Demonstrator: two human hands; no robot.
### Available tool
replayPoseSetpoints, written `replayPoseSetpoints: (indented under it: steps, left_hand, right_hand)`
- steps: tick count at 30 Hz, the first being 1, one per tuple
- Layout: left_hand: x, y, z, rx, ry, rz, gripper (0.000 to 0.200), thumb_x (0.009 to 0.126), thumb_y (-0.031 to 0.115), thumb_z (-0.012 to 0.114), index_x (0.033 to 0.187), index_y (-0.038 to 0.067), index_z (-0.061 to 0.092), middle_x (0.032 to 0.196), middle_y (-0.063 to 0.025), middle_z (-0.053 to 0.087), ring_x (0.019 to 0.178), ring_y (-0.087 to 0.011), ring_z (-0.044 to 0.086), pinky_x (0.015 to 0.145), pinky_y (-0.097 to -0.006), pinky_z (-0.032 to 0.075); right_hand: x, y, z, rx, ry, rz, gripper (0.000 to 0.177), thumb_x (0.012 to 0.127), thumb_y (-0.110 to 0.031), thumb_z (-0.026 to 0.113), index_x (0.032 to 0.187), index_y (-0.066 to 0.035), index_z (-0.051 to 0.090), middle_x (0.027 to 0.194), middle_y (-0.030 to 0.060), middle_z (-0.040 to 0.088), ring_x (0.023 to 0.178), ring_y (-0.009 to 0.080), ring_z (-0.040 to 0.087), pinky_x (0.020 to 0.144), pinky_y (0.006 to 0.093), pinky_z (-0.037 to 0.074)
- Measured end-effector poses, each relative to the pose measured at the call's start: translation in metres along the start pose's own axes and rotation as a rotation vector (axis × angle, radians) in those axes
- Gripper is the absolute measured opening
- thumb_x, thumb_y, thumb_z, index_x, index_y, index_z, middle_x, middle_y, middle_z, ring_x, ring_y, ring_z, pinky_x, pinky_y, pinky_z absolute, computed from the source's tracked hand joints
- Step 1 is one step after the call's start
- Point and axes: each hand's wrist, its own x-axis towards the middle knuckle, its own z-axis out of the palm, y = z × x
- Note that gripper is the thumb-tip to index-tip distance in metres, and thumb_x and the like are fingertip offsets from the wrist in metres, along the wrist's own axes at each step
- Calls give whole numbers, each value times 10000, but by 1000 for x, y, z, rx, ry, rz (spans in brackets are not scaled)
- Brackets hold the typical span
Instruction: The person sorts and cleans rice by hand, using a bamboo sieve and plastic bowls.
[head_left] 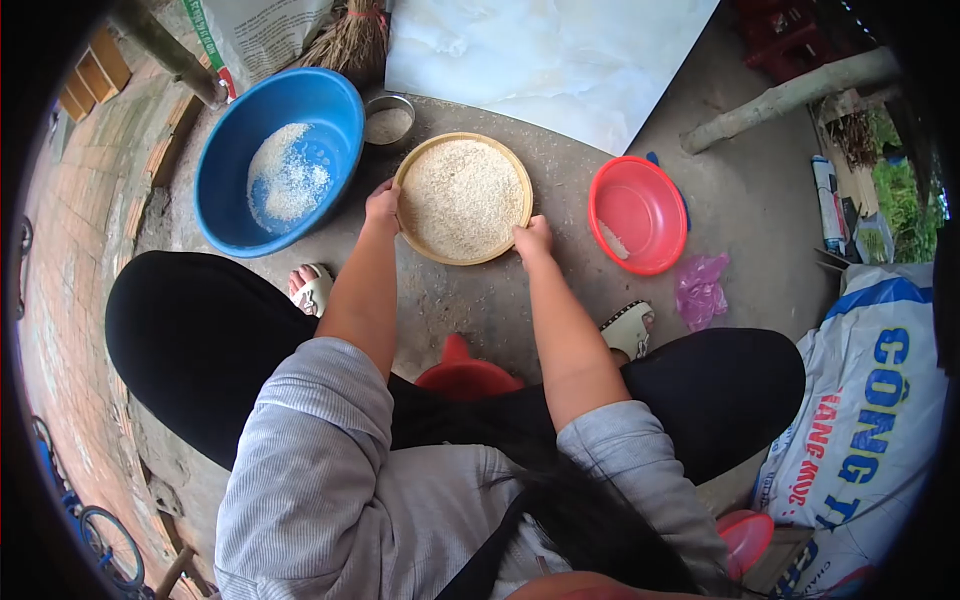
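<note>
Between my two hands is a round, shallow woven tray (405,225) with a tan rim, filled with pale rice grains (464,196). My left hand (383,204) grips its left edge, fingers partly hidden by the rim. On the right edge, my right hand (533,238) is closed on the rim. A large blue basin (345,110) with white grains inside stands to the left. Behind the tray's left side is a small metal bowl (389,120) holding grains. To the right, a red basin (655,215) has a small heap of grains at its lower left.
A marbled white board (540,60) lies at the back. A pink plastic bag (702,291) is near my right foot. A large printed sack (860,400) stands at the right. Wooden poles (790,100), a straw broom (349,45) and a red stool (465,378) are also in view.
</note>
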Motion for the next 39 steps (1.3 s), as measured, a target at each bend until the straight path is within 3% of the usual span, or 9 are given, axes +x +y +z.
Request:
replayPoseSetpoints:
  steps: [2, 5, 9, 14, 16, 21, 29, 35, 39]
  left_hand:
    - [-18, 4, 8, -45, 26, 21, 252, 824, 10, 521, 1067, -2, 584, 926, -105, 626, 798, -209, 609, 711, -317, 505]
    - [-14, -28, 40, 55, 12, 3, 273, 796, 54, 607, 1069, 44, 598, 923, -56, 625, 824, -170, 590, 715, -304, 485]
    - [-14, -12, 50, 11, -63, 43, 243, 818, 28, 557, 1059, 19, 591, 896, -76, 622, 791, -169, 588, 707, -299, 479]
    - [0, 7, 5, -165, -33, -22, 203, 852, 34, 515, 1037, 8, 595, 905, -98, 622, 767, -192, 598, 692, -343, 500]
    - [-5, -2, 7, -50, 74, -29, 214, 879, 67, 499, 1073, 25, 581, 987, -103, 613, 867, -219, 600, 770, -352, 496]
    - [-12, -27, 38, 116, -87, -50, 252, 823, 112, 594, 1074, 91, 603, 872, -32, 624, 719, -134, 580, 589, -269, 463]
    - [-3, 7, -1, 69, 9, 1, 215, 844, 63, 546, 1053, 32, 591, 906, -82, 626, 788, -179, 605, 705, -310, 500]
    - [-6, -44, 52, 65, -106, -15, 262, 813, 91, 598, 1075, 82, 588, 896, -37, 623, 765, -155, 595, 654, -278, 483]
    - [-15, 13, 31, 105, -41, -59, 222, 840, 49, 531, 1057, 36, 575, 891, -106, 630, 768, -208, 625, 677, -347, 527]
  right_hand:
    - [1, -2, -7, 169, 2, -34, 219, 687, 3, 560, 902, 10, 520, 817, 113, 587, 715, 228, 569, 682, 355, 476]
    - [7, -2, -39, 275, 86, 255, 272, 705, 12, 533, 975, 46, 528, 980, 189, 601, 896, 256, 615, 745, 366, 494]
    - [-12, -9, -30, 24, 334, 234, 306, 690, 11, 522, 994, 40, 501, 1033, 200, 573, 1010, 289, 566, 869, 359, 435]
    - [-24, -35, -6, 254, 31, 134, 260, 664, 35, 556, 914, -11, 502, 899, 99, 572, 826, 192, 557, 772, 324, 448]
    - [-11, -26, -7, 371, 112, 159, 276, 630, 44, 556, 900, 10, 513, 881, 126, 581, 824, 214, 567, 765, 338, 455]
    - [-25, -15, -38, 178, 268, 330, 247, 687, 31, 540, 932, 4, 520, 889, 120, 593, 796, 207, 583, 710, 344, 480]
    - [11, -4, -12, 404, -117, 3, 223, 753, -5, 616, 931, -16, 482, 837, 88, 572, 741, 154, 572, 660, 276, 482]
    - [10, 16, -48, 356, 253, 115, 271, 660, 73, 565, 909, 0, 486, 886, 116, 591, 768, 195, 594, 726, 328, 494]
    - [6, 18, -18, 260, 29, 21, 236, 701, 52, 584, 906, -6, 483, 862, 97, 588, 735, 181, 579, 668, 313, 487]
